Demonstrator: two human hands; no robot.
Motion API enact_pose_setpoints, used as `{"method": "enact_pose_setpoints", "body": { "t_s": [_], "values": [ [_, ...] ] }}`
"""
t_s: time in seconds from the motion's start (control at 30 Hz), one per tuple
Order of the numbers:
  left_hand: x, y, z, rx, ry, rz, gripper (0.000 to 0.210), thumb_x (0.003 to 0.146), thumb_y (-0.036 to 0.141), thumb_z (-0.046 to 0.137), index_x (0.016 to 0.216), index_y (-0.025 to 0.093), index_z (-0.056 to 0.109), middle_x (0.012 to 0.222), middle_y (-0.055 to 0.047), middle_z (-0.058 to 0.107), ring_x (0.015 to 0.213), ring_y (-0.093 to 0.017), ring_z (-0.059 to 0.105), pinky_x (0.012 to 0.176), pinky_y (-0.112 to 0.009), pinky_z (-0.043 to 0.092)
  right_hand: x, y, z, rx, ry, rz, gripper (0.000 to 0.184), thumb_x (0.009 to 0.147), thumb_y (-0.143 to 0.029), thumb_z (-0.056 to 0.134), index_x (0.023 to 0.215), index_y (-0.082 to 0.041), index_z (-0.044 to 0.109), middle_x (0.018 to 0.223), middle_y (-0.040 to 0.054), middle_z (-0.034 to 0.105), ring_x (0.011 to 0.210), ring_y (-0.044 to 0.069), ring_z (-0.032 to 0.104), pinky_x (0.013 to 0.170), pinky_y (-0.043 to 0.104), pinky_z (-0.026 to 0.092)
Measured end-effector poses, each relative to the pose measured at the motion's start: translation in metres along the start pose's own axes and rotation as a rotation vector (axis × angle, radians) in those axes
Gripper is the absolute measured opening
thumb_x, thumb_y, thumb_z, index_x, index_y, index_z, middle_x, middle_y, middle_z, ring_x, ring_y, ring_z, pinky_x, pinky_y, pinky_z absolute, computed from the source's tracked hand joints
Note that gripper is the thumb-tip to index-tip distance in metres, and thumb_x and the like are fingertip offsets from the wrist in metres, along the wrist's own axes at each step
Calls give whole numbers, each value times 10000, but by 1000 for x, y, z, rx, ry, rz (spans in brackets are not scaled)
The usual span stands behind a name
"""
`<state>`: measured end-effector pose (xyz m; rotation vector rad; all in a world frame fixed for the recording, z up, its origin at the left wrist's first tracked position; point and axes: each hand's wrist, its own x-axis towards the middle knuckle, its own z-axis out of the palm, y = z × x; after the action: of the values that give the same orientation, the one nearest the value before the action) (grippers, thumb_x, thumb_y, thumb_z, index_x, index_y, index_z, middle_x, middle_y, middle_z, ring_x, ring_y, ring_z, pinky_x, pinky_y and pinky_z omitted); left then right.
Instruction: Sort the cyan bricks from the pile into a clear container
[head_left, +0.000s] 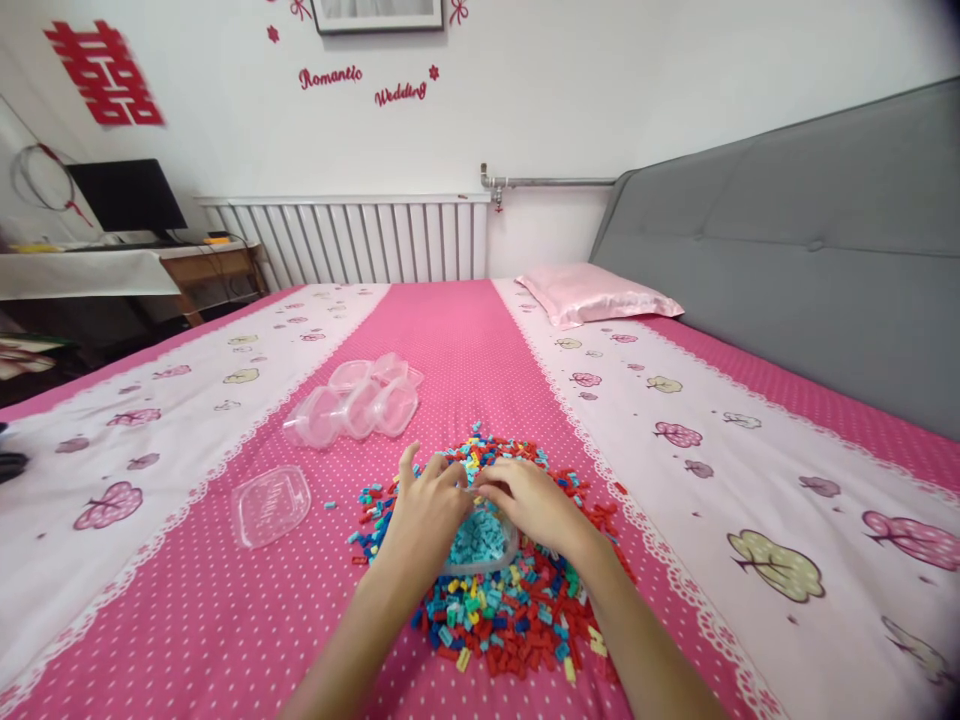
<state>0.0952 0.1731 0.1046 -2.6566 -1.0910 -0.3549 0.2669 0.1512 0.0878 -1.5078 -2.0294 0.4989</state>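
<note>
A small clear plastic container holds light blue toy bricks and rests on a spread pile of mixed small toy bricks in red, blue, yellow and green. Over the container's left and far side, my left hand has its fingers curled inward, with one finger sticking up. From the right, my right hand bends over the far rim, thumb and fingers pinched together. The fingertips of both hands nearly meet there. Whatever is between them is hidden or too small to make out.
A clear lid lies flat on the pink bedspread at left. Beyond it, several empty clear containers are grouped together. A pink pillow lies near the grey headboard. One stray blue brick sits left of the pile.
</note>
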Motion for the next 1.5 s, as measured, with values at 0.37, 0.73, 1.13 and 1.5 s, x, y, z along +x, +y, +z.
{"method": "enact_pose_setpoints", "body": {
  "t_s": [0.37, 0.73, 1.13, 1.5],
  "values": [
    [-2, -5, 1, -68, 0, -14, 151, 851, 213, 780, 723, 294, 776, 1015, 0, 742, 1028, -265, 637, 1131, -652, 209, -1, -2, 0, 29, -8, 7, 187, 982, -238, 558, 966, -222, 744, 970, 45, 730, 959, 195, 651, 849, 280, 426],
    [-5, -10, -1, -113, 23, -20, 152, 774, 224, 852, 795, 362, 793, 1068, 17, 740, 1049, -267, 637, 1150, -657, 150, -1, 1, 0, 50, -11, 11, 181, 974, -241, 568, 975, -231, 749, 993, 39, 743, 975, 198, 656, 864, 286, 428],
    [-7, -14, -6, -192, 58, -39, 132, 831, 206, 792, 767, 321, 780, 1013, 10, 736, 1008, -254, 637, 1137, -635, 123, -1, -2, -1, 64, -17, -3, 191, 973, -239, 563, 1011, -225, 750, 980, 41, 748, 974, 198, 658, 867, 286, 430],
    [-24, -60, -11, -681, -97, -299, 313, 951, 427, 497, 1066, 199, 678, 839, -32, 738, 667, -206, 667, 625, -291, 466, -3, -6, -5, 91, -22, 8, 201, 970, -249, 553, 990, -228, 753, 986, 36, 757, 945, 189, 666, 850, 287, 441]
  ]
}}
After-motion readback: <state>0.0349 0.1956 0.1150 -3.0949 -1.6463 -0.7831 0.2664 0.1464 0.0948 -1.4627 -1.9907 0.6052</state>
